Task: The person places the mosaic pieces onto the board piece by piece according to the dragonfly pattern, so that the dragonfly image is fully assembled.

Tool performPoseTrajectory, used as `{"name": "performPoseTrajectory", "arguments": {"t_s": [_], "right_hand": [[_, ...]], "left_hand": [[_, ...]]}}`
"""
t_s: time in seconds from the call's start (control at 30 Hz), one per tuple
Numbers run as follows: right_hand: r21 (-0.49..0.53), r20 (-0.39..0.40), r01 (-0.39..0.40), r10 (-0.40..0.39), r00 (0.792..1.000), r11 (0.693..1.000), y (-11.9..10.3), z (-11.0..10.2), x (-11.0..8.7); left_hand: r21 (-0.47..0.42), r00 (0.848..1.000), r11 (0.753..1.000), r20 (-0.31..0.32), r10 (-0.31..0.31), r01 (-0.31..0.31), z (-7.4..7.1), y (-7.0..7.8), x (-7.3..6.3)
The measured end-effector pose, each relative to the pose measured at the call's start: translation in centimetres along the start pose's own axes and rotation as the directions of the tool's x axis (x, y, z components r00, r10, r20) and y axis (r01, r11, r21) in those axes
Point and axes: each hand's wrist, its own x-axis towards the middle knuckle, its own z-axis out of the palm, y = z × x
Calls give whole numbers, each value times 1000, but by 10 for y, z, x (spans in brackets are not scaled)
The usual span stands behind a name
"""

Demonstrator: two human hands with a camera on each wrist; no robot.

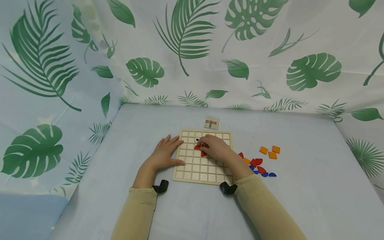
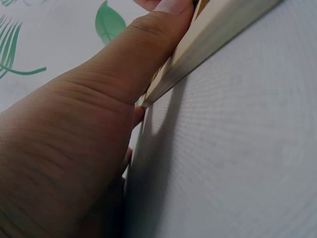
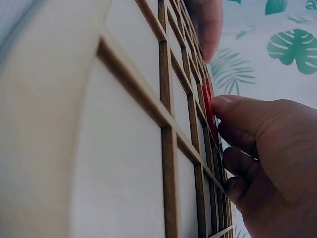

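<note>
Nearest to the head camera are two pale yellow sleeves (image 1: 135, 213), and at each wrist a small black device (image 1: 161, 186) is seen; beyond them a wooden board (image 1: 195, 175) with a grid of pale cells lies flat on the light grey table (image 1: 186, 213); the left hand (image 1: 163, 155) rests at the left edge of this board, its fingers spread, its thumb on the rim, and it grasps nothing; the right hand (image 1: 217, 148) is over the upper middle of the board with bent fingers; two red pieces (image 1: 197, 147) are on the board at its fingertips, and in the right wrist view the thumb meets the red colour, but I cannot tell whether the hand pinches a piece or only presses it; just above them is a white piece with a black dot (image 1: 197, 140); behind the board lies a small printed card (image 1: 212, 122); to the right, beside the forearm, are loose red shapes (image 1: 261, 169) and blue half-discs (image 1: 272, 174), with three orange squares (image 1: 272, 155) near them; green leaves decorate the white cloth (image 1: 204, 83) behind
</note>
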Motion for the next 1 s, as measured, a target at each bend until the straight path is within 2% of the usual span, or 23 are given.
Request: {"name": "performPoseTrajectory", "arguments": {"t_s": [0.3,0.5,0.73,1.0], "right_hand": [[37,-13,5,-5,1000,999,1,0,-3],[138,-52,11,-4,999,990,9,-10,-13],[173,-119,-17,38,992,985,27,-37,-47],[114,-168,-93,112,979,989,65,-59,-95]], "left_hand": [[5,1000,1000,-3,-6,6,0,-1,0],[17,1000,1000,10,-19,19,1,0,1],[10,1000,1000,14,-24,24,1,3,3],[12,1000,999,6,-29,29,2,1,2]]}}
